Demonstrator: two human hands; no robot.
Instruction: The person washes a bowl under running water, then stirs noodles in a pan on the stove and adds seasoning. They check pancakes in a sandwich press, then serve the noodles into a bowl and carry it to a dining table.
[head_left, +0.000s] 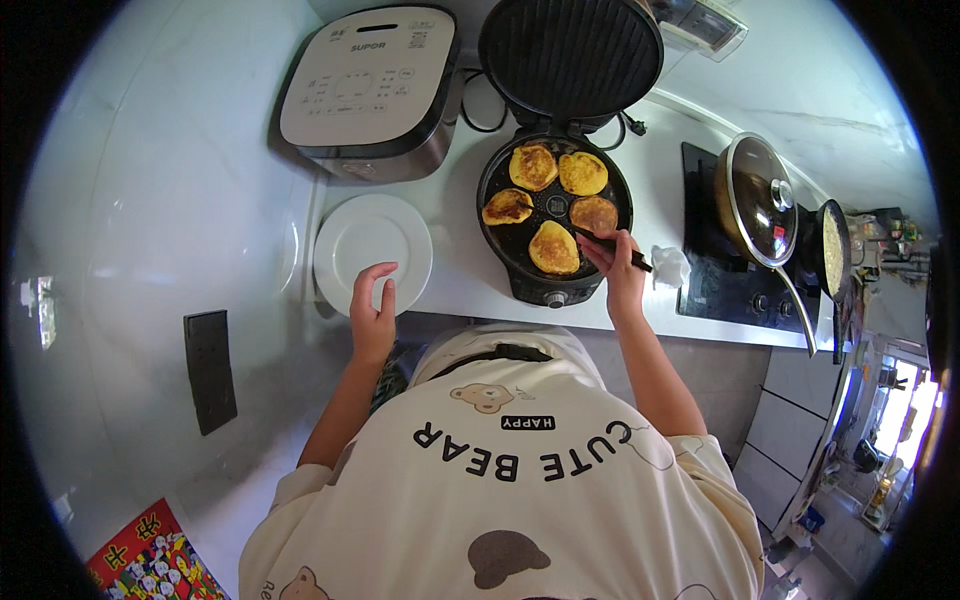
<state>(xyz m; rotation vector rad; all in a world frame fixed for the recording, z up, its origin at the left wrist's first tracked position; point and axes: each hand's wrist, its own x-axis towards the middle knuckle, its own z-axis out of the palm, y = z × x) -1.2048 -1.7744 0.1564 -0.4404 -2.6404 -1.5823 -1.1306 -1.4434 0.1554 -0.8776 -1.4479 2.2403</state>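
Note:
My right hand (613, 264) grips a pair of black chopsticks (600, 240) over the electric griddle (555, 289). Their tips reach left across the pan toward a browned yellow pancake (508, 207); whether they touch it, I cannot tell. Several golden pancakes lie in a ring on the dark cooking plate, among them a front one (554, 247) and a more evenly browned right one (592, 215). The ridged griddle lid (571, 56) stands raised behind. On the left, my left hand (375, 315) hovers at the near rim of a bare white plate (341, 240), thumb and fingers apart, holding nothing.
A SUPOR rice cooker (367, 82) stands behind the plate, against the wall. Crumpled white tissue (670, 267) lies right of my right hand. Beyond it is a black cooktop (705, 292) with a lidded pan (757, 199) and a smaller frying pan (832, 251), handles jutting over the counter edge.

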